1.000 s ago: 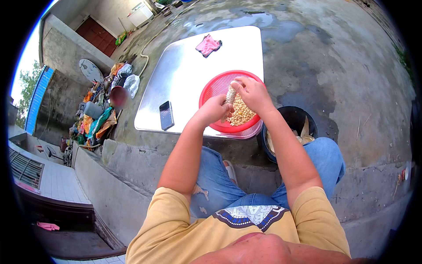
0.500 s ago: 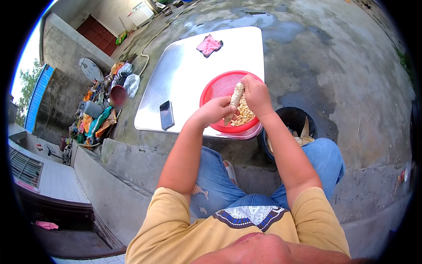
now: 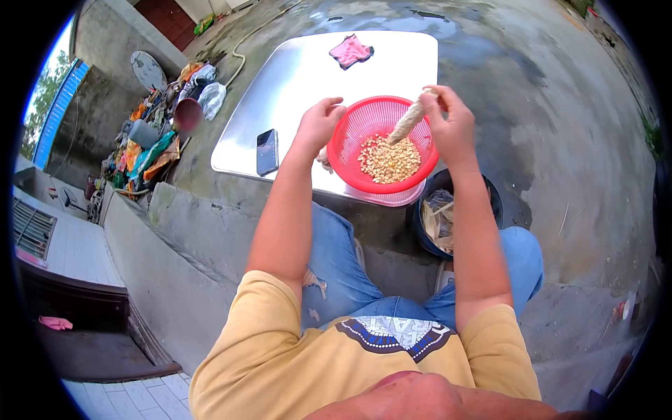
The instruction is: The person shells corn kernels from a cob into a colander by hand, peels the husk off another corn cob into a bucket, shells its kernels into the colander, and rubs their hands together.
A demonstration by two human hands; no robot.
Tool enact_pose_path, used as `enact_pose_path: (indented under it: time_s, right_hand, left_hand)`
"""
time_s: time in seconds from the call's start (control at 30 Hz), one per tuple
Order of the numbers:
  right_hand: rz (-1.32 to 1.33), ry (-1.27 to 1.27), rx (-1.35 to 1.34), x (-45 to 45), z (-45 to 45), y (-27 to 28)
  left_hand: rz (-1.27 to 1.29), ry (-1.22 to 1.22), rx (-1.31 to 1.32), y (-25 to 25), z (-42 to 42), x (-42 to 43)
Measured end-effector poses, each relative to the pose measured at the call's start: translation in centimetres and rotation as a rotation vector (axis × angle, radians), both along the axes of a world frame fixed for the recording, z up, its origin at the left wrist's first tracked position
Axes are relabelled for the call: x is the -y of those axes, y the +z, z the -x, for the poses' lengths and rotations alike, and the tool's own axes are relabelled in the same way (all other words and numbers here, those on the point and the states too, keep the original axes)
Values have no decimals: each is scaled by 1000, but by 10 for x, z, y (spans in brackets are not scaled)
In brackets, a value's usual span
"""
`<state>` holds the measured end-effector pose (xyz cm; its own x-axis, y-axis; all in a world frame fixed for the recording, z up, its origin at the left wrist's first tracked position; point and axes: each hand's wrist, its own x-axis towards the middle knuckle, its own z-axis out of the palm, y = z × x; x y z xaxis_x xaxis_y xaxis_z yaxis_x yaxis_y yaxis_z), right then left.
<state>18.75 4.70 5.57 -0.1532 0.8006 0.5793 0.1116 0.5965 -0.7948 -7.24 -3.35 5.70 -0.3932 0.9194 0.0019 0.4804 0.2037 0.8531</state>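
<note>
A pale, stripped corn cob (image 3: 409, 123) slants over the right part of a red mesh basket (image 3: 355, 180), its upper end pinched in my right hand (image 3: 450, 124). Loose yellow kernels (image 3: 389, 161) lie in the bottom of the basket. At the basket's left rim, my left hand (image 3: 319, 124) is raised with its fingers bent and apart, holding nothing. Something pale, partly hidden, sits by the basket's left side below that hand. The basket stands near the front right of a shiny metal table (image 3: 294, 87), with a pink rim showing under it.
A phone (image 3: 267, 152) lies on the table at the left, and a pink cloth (image 3: 351, 51) at the back. A dark bucket (image 3: 498, 203) with husks stands right of the table, by my knee. Piled bags and a hose (image 3: 241, 61) are at the left.
My left hand has let go of the cob and moved left, off the basket. My right hand now holds the cob alone, further right. The camera view has shifted.
</note>
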Motion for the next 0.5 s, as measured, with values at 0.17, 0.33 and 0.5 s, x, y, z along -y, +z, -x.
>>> enact_pose_path:
  time_s: [0.17,0.33,0.5]
  right_hand:
    - [-89,-221,350,-11,-60,21]
    - [-89,-300,355,-12,-84,18]
    - [-29,-203,347,9,-92,30]
  left_hand:
    - [307,204,-429,-55,67,-13]
    - [749,68,-438,-68,55,-15]
    - [821,5,-406,-72,53,-13]
